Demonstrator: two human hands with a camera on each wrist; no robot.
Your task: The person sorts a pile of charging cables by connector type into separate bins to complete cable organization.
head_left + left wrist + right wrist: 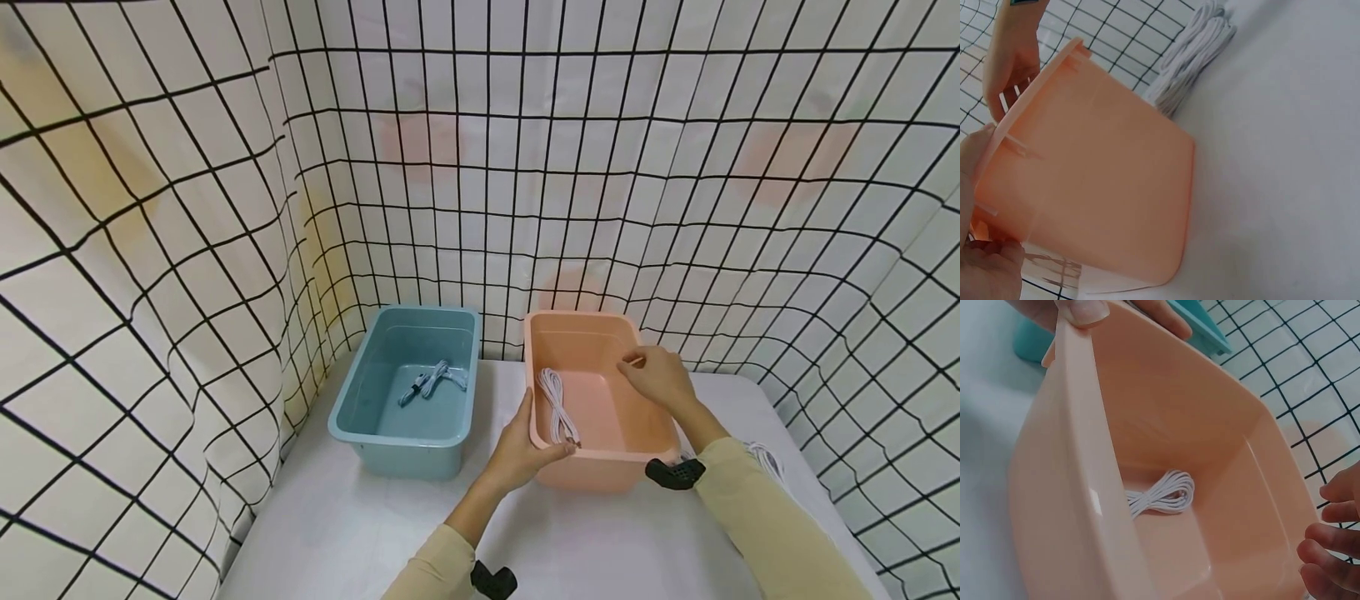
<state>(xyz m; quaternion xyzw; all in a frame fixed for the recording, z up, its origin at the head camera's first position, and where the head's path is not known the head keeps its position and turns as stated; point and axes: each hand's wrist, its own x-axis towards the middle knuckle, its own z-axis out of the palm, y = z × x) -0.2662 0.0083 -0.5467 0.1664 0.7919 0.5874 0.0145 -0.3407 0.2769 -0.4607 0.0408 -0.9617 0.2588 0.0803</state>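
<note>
An orange plastic bin [600, 471] stands on the white table with a bundled white cable [557, 406] lying inside along its left wall. My left hand [520, 450] grips the bin's near left corner, thumb over the rim and fingers along the side. At the right rim is my right hand [660, 379], its fingers loosely bent with nothing visible between them. In the right wrist view its fingers [1329, 553] are beside the rim; whether they touch it I cannot tell. From the left wrist view, the bin's outer wall [1097, 169] hides the cable.
Left of the orange bin stands a blue bin [408, 440] holding a bundled pale cable [433, 379]. More white cable [765, 457] lies on the table to the right, partly behind my right forearm. Black netting [487, 167] over white sheeting borders the back and sides.
</note>
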